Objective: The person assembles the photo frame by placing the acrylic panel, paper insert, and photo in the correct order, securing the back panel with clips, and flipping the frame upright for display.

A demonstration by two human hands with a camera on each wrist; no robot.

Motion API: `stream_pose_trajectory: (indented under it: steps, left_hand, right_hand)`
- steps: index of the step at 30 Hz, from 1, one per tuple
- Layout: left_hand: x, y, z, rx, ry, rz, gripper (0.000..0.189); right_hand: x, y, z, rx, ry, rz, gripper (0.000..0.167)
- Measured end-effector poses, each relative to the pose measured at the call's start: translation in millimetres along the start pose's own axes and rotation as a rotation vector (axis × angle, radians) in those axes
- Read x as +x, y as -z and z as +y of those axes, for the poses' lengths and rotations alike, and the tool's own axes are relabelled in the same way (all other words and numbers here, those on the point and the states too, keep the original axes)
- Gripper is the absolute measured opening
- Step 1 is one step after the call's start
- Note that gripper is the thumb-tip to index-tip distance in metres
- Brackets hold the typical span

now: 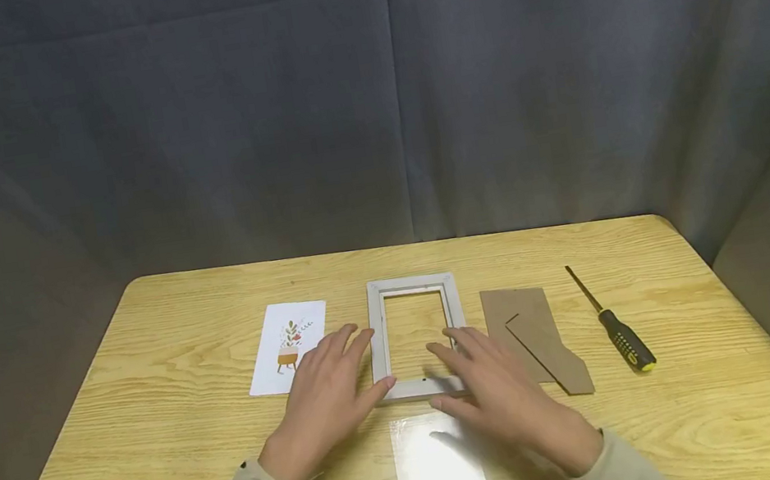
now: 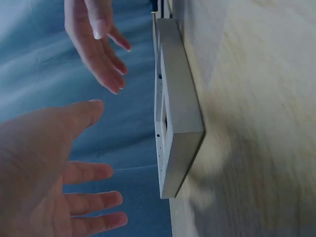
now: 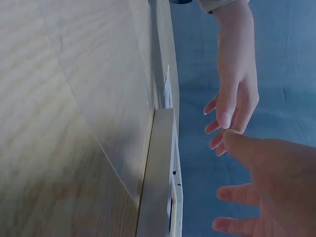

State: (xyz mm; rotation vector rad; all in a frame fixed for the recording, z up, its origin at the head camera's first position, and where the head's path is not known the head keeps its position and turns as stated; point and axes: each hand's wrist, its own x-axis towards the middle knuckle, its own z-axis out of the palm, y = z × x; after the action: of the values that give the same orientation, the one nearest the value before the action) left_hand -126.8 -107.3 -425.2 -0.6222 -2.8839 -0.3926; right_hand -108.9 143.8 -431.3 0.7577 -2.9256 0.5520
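A white picture frame (image 1: 410, 283) with an open middle lies flat at the centre of the table. My left hand (image 1: 326, 394) hovers above its left side, fingers spread and holding nothing. Over the lower right corner is my right hand (image 1: 497, 389), also empty, with its fingers spread. Both wrist views show the hands raised above the frame, a gap between them and its edge (image 2: 180, 79). A clear sheet (image 1: 440, 472) lies just in front of the frame, reflecting light. Partly covered by the left fingers is a white card (image 1: 265, 366) printed with a potted plant.
Right of the frame lies a brown backing board (image 1: 517, 303) with a fold-out stand (image 1: 561, 367). Farther right is a black and yellow screwdriver (image 1: 627, 341). The wooden table (image 1: 151, 374) has a grey curtain (image 1: 263, 125) behind it.
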Motion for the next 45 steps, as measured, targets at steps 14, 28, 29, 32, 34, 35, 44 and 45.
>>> stream_pose_trajectory:
  steps: [14,28,29,32,34,35,44,45]
  left_hand:
    - [-15.0,-4.8,-5.6,0.015,-0.014,0.006,0.072]
    - [-27.5,-5.7,-5.8,0.028,0.008,-0.034,0.067]
    - [-28.3,-5.9,-6.0,0.028,0.008,-0.034,0.067]
    - [-30.8,-6.7,-6.7,0.027,0.007,-0.026,0.066]
    - [-32.2,-7.2,-7.2,0.025,0.007,-0.016,0.063]
    - [-32.7,-7.5,-7.5,0.025,0.007,-0.012,0.062]
    - [-35.6,-8.3,-7.3,-0.007,0.051,-0.063,0.058]
    - [-36.3,-8.2,-7.0,-0.008,0.056,-0.072,0.058]
  right_hand:
    - [-13.5,-1.5,-14.0,0.003,0.082,-0.008,0.06]
    - [-26.0,-9.9,-25.6,-0.043,0.18,-0.021,0.058]
    - [-26.6,-10.5,-26.4,-0.044,0.184,-0.026,0.058]
    - [-28.0,-13.0,-28.3,-0.035,0.19,-0.052,0.059]
    - [-29.1,-14.6,-29.3,-0.021,0.194,-0.079,0.061]
    - [-29.7,-15.5,-29.7,-0.012,0.193,-0.091,0.061]
    - [-31.6,-21.7,-28.5,-0.026,0.214,-0.13,0.062]
    - [-31.4,-21.8,-28.5,-0.036,0.22,-0.135,0.063]
